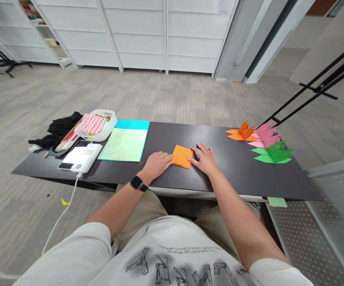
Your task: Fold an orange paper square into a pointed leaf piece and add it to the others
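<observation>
A small folded square of orange origami paper (182, 156) lies slightly turned on the dark table in front of me. At its left edge, my left hand (157, 164), with a black watch on the wrist, holds the paper with its fingers close together. My right hand (205, 159) rests at the right edge with its fingers spread. Its thumb touches the paper there, while the other fingers lie on the tabletop. The underside of the folded paper is hidden.
Orange (242, 132), pink (266, 135) and green folded paper pieces (273, 153) stand at the table's right. Light green sheets (123, 144) over blue lie left. Beyond them are a white basket (109, 128), a white power bank (85, 158) with cable, and black cloth (63, 124).
</observation>
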A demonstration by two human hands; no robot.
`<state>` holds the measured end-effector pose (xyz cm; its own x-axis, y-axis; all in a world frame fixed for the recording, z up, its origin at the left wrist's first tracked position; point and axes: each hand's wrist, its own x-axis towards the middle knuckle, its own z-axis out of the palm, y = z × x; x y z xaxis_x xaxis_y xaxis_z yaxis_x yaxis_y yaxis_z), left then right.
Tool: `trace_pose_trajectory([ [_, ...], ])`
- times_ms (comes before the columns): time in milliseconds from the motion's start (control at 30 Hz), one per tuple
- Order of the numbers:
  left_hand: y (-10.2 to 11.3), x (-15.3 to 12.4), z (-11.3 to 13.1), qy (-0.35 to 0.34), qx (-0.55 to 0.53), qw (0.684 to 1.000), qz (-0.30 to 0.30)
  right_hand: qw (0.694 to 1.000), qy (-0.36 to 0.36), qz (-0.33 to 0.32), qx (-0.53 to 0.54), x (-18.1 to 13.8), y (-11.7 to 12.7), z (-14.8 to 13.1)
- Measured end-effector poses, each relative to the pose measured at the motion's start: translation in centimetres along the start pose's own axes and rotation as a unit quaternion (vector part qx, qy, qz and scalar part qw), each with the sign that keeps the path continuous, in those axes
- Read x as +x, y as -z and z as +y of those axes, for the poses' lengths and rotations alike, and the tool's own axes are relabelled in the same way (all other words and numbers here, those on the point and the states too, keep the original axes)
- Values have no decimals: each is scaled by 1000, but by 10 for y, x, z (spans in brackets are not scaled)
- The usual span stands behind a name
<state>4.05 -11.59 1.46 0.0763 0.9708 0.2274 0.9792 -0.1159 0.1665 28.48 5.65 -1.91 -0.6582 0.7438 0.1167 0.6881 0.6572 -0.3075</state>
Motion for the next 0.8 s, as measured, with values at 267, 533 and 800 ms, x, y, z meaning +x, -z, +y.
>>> trace_pose_trajectory([
  [267,-1,7,9,30,-112,991,65,1000,-3,3,4,-1,2,-3],
  [533,-12,31,29,198,-321,922,94,1000,0,22,13,0,-5,-1],
  [800,-16,37,22,256,-356,894,91,995,4,65,81,1,-9,5],
])
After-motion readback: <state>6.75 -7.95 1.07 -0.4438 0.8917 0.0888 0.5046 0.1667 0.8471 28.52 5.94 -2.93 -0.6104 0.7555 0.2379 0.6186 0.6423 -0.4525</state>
